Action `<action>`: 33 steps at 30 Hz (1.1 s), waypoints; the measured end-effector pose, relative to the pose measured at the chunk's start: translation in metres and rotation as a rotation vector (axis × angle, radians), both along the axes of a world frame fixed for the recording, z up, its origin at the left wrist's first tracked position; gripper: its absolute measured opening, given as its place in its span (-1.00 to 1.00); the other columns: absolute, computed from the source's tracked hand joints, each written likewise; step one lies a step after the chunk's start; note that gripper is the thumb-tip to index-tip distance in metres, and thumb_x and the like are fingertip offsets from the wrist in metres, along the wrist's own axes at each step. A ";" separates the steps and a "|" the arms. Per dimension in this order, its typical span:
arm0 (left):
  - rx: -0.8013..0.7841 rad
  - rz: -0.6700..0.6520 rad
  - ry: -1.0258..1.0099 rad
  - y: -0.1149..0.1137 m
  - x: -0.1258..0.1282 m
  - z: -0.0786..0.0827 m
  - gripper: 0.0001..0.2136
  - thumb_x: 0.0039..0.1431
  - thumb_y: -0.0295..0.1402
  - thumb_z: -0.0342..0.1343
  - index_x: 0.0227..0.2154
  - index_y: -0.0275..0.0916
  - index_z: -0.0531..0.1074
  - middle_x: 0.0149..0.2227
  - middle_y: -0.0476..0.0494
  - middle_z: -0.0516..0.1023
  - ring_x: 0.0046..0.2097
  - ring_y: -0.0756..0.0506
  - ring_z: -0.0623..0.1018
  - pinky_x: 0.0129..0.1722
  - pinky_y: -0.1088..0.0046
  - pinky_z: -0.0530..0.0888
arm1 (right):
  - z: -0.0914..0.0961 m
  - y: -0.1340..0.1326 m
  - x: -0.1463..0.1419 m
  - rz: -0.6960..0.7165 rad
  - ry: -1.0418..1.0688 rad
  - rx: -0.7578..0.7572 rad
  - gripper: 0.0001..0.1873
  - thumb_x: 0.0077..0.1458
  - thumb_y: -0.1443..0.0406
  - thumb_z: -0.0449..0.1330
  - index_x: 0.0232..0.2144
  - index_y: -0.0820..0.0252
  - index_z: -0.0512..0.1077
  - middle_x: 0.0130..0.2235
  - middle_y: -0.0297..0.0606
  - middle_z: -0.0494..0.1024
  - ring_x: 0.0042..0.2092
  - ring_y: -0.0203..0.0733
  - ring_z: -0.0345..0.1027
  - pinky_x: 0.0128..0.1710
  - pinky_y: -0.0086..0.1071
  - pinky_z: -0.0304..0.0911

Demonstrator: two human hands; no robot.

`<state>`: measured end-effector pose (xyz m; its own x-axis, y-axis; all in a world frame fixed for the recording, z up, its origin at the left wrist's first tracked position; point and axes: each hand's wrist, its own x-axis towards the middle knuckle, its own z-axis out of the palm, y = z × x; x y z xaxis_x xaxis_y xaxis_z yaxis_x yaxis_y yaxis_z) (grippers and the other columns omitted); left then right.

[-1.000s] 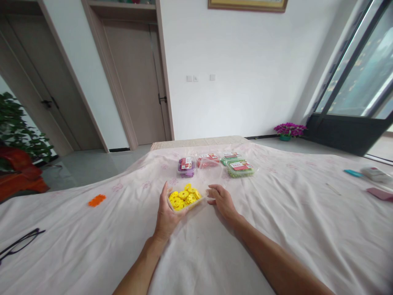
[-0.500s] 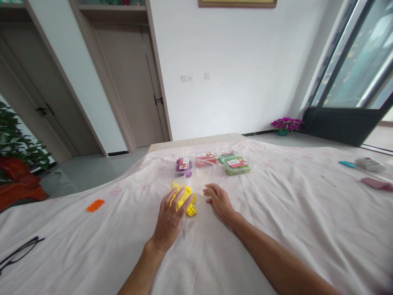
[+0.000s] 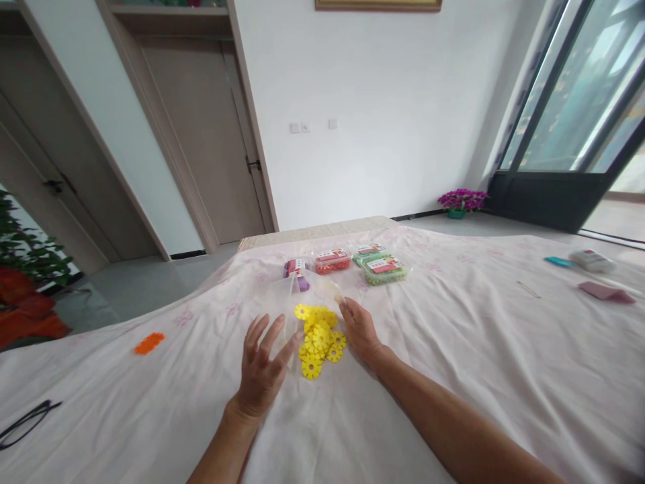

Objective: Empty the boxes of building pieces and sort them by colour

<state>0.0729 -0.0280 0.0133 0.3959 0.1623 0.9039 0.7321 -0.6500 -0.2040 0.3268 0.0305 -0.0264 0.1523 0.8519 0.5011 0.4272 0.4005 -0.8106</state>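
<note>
Yellow discs (image 3: 318, 339) heaped loose on pale cloth (image 3: 433, 403); just left, clear box (image 3: 276, 296) tipped over, grasped in spread left hand (image 3: 261, 370); right hand (image 3: 361, 329) beside the heap, at clear plastic (image 3: 325, 288), grip impossible to tell; beyond, labelled boxes (image 3: 332, 260).

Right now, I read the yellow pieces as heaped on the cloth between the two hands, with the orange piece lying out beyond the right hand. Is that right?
Not quite: the orange piece lies out beyond the left hand, not the right hand, as the head view shows. The yellow pieces are indeed heaped on the cloth between the two hands.
</note>
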 end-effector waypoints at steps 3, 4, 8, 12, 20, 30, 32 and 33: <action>-0.009 0.065 -0.103 0.007 -0.008 0.000 -0.35 0.01 -0.64 0.26 0.16 -0.06 0.29 0.21 -0.28 0.32 0.30 -0.31 0.29 0.19 -0.04 0.39 | 0.007 -0.002 0.001 -0.026 0.066 0.060 -0.68 0.23 0.14 0.04 -0.19 0.15 0.52 -0.19 -0.18 0.60 -0.14 -0.08 0.43 -0.10 -0.23 0.32; -0.035 0.087 -0.154 0.010 -0.010 -0.001 -0.33 0.03 -0.59 0.28 0.20 -0.08 0.24 0.22 -0.31 0.30 0.30 -0.31 0.29 0.19 -0.05 0.38 | 0.010 -0.003 0.001 -0.027 0.115 0.066 -0.67 0.22 0.14 0.05 -0.14 0.16 0.51 -0.21 -0.18 0.60 -0.15 -0.09 0.43 -0.10 -0.23 0.32; -0.167 0.131 -0.313 0.018 -0.013 -0.004 -0.24 0.06 -0.43 0.32 0.29 -0.17 0.09 0.22 -0.41 0.28 0.28 -0.31 0.31 0.20 -0.05 0.37 | 0.026 -0.011 0.000 0.071 0.381 -0.005 -0.49 0.15 0.13 0.13 0.10 0.23 0.38 -0.42 -0.32 0.52 -0.43 -0.25 0.33 -0.38 -0.36 0.30; -0.255 0.130 -0.300 0.019 -0.013 -0.009 -0.25 0.08 -0.36 0.31 0.30 -0.18 0.09 0.21 -0.40 0.27 0.27 -0.30 0.31 0.19 0.01 0.39 | 0.042 -0.022 -0.009 0.214 0.570 -0.210 -0.47 0.02 0.18 0.19 0.06 0.25 0.43 -0.60 -0.50 0.35 -0.61 -0.39 0.05 -0.63 -0.49 -0.02; -0.378 0.082 -0.299 0.013 -0.011 -0.017 -0.51 0.07 -0.29 0.30 0.07 -0.18 0.34 0.23 -0.35 0.21 0.27 -0.30 0.31 0.14 0.02 0.45 | 0.053 -0.040 -0.030 0.618 0.642 -0.559 -0.43 0.15 -0.04 0.10 0.07 0.18 0.43 -0.19 -0.12 0.62 -0.45 -0.26 0.41 -0.56 -0.46 0.19; -0.401 0.169 -0.770 0.034 -0.045 -0.024 -0.62 0.00 -0.19 0.32 -0.15 -0.21 0.42 0.14 -0.30 0.27 0.18 -0.25 0.38 -0.09 0.21 0.58 | 0.037 -0.010 0.001 0.299 0.537 -0.365 -0.44 0.21 -0.06 0.04 0.01 0.23 0.45 -0.12 -0.02 0.61 -0.29 -0.11 0.49 -0.39 -0.32 0.33; -0.354 0.286 -0.828 0.038 -0.064 -0.022 -0.59 -0.03 -0.13 0.32 -0.16 -0.21 0.42 0.14 -0.31 0.27 0.20 -0.27 0.35 -0.06 0.17 0.54 | 0.029 0.003 0.019 0.117 0.415 -0.269 -0.48 0.18 0.00 0.07 0.01 0.24 0.44 -0.12 -0.04 0.60 -0.24 -0.09 0.48 -0.32 -0.28 0.34; -0.334 0.345 -0.856 0.040 -0.076 -0.022 -0.56 -0.05 -0.10 0.32 -0.16 -0.21 0.42 0.14 -0.32 0.27 0.22 -0.29 0.31 -0.01 0.12 0.50 | 0.025 0.011 0.031 0.024 0.356 -0.227 -0.49 0.16 0.05 0.08 0.03 0.24 0.43 -0.11 -0.05 0.60 -0.20 -0.07 0.47 -0.27 -0.25 0.34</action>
